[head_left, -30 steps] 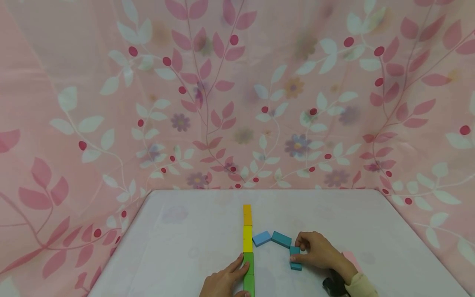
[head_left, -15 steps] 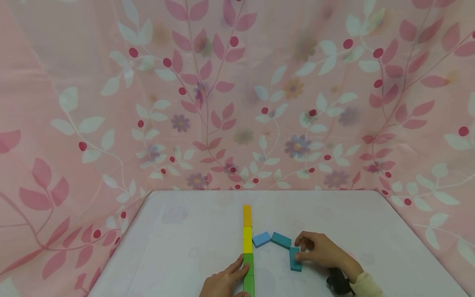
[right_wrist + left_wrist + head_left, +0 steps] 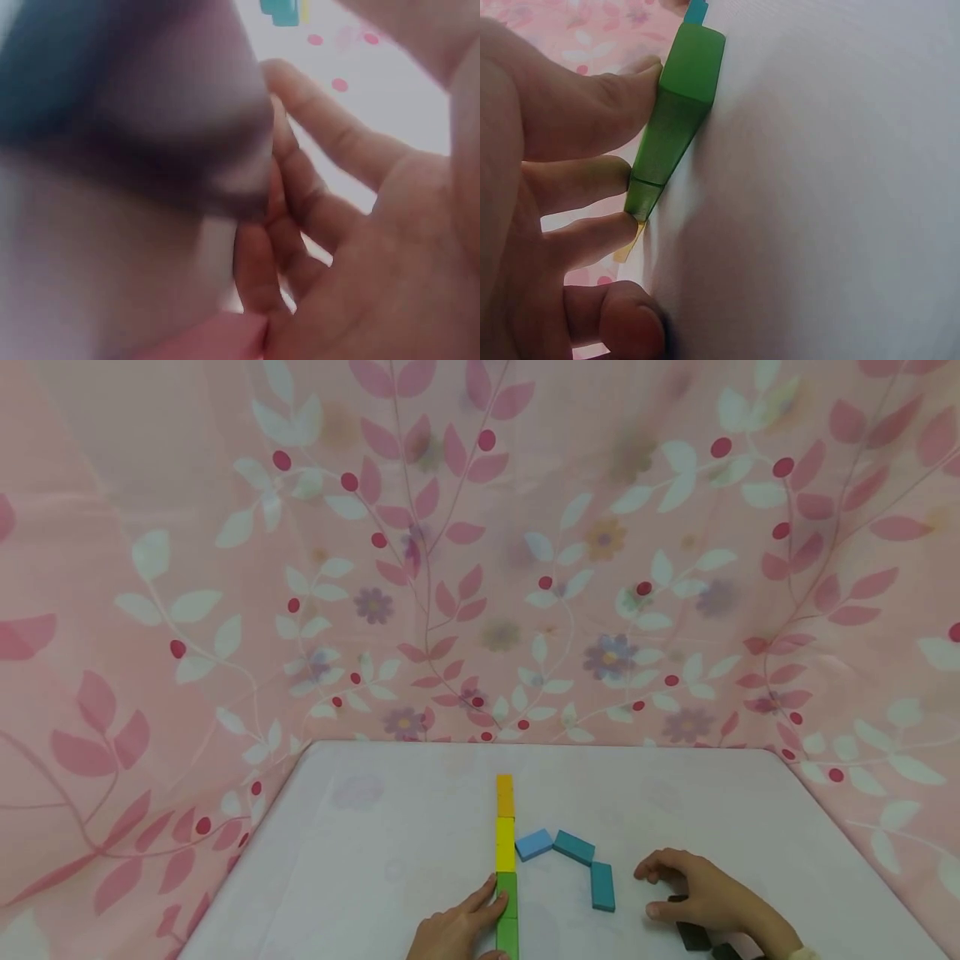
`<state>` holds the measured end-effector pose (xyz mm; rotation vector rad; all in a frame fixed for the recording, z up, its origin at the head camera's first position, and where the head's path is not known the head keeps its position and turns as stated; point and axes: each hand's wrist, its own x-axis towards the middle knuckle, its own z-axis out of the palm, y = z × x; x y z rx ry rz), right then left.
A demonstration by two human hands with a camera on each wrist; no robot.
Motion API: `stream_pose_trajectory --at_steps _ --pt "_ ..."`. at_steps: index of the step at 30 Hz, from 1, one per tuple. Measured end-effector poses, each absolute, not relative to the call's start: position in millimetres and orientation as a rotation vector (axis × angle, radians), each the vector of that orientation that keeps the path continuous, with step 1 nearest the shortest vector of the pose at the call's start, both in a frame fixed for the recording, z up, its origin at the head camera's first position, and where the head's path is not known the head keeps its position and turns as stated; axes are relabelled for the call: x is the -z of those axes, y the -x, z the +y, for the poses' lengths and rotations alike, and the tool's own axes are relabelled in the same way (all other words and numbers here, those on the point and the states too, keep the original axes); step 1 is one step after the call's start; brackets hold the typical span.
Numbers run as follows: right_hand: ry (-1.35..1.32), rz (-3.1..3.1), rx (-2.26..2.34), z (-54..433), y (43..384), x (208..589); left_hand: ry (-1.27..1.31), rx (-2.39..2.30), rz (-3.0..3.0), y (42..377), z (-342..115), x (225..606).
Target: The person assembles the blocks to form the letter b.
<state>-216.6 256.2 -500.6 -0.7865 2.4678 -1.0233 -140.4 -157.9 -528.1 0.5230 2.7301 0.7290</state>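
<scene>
A straight row of blocks runs toward me in the head view: orange point(image 3: 505, 795), yellow point(image 3: 506, 843), then two green ones point(image 3: 508, 937). My left hand point(image 3: 450, 933) rests against the green blocks from the left, fingers spread along them; in the left wrist view, thumb and fingertips touch the near green block point(image 3: 690, 67). Off the yellow block's right side bends an arc of a light blue block point(image 3: 534, 844), a teal block point(image 3: 573, 847) and another teal block point(image 3: 603, 887). My right hand point(image 3: 701, 893) is right of the arc, fingers loosely bent, holding nothing.
The blocks lie on a white table point(image 3: 360, 852). A pink floral cloth point(image 3: 480, 568) hangs behind and beside it. Black gear point(image 3: 693, 935) shows below the right wrist. In the right wrist view, a pink piece point(image 3: 217, 339) and a blurred dark shape point(image 3: 135, 112) appear.
My right hand has let go of the nearest teal block and moved right and slightly toward me. That block stays in place. The left hand keeps its place on the green blocks.
</scene>
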Motion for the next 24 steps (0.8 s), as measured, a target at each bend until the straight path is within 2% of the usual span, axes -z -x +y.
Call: stream_pose_trajectory --at_steps 11,19,24 --pt "0.958 2.468 1.099 281.8 189.7 516.0 -0.547 -0.700 2.735 138.8 -161.2 525.6" --pt "0.673 2.691 0.905 272.0 177.0 516.8 -0.508 -0.667 2.718 139.7 -162.3 523.8" --pt "0.646 2.856 0.684 265.3 167.2 520.8 -0.503 -0.701 2.704 142.1 -162.5 525.7"
